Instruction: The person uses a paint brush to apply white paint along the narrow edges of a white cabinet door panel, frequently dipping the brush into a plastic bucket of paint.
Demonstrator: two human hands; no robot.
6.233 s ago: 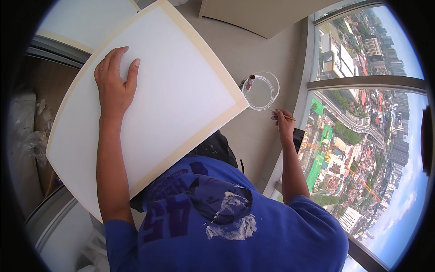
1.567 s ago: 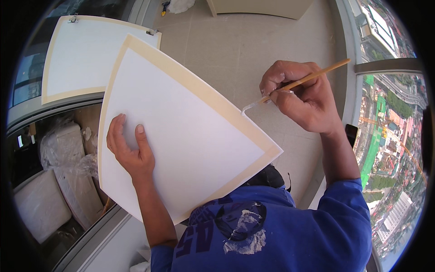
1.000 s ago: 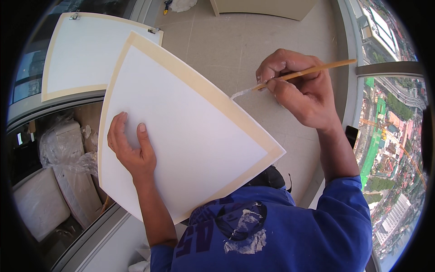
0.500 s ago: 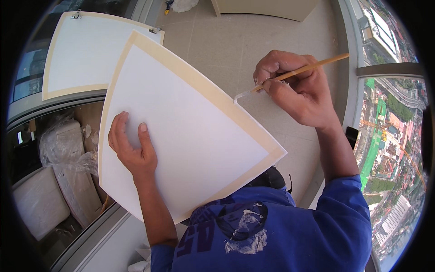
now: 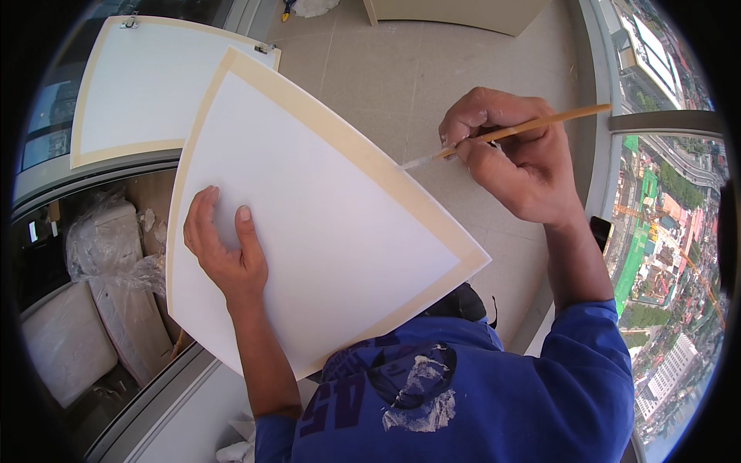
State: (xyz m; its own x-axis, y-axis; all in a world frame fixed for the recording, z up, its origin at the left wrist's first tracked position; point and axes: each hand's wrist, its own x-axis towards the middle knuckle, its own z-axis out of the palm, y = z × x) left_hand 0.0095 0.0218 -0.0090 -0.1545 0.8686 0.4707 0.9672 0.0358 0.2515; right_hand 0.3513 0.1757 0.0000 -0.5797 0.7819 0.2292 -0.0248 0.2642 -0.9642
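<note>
A large white board (image 5: 332, 224) lies tilted across my lap, with a cream tape border (image 5: 340, 131) along its edges. My left hand (image 5: 230, 255) rests on its white face, fingers stretched and thumb apart. Off the board's right edge, my right hand (image 5: 515, 158) pinches a thin paintbrush (image 5: 567, 116) by its wooden handle. White paint coats the bristles, whose tip meets that edge. Whitish smears mark the fingers of this hand. Behind on the left lies a second white board (image 5: 154, 92) with a similar border, carrying metal clips (image 5: 130, 23) at its far edge.
At the lower left, plastic-wrapped packages (image 5: 116, 243) sit beyond a metal frame. A beige cabinet (image 5: 463, 14) stands on the tiled floor at the far side. Right of me are a window (image 5: 671, 239) and a dark phone (image 5: 600, 231) on the ledge.
My right hand has shifted slightly right and toward me with the brush. The bristles, bent against the board's edge before, now lie straighter. My left hand has stayed in place.
</note>
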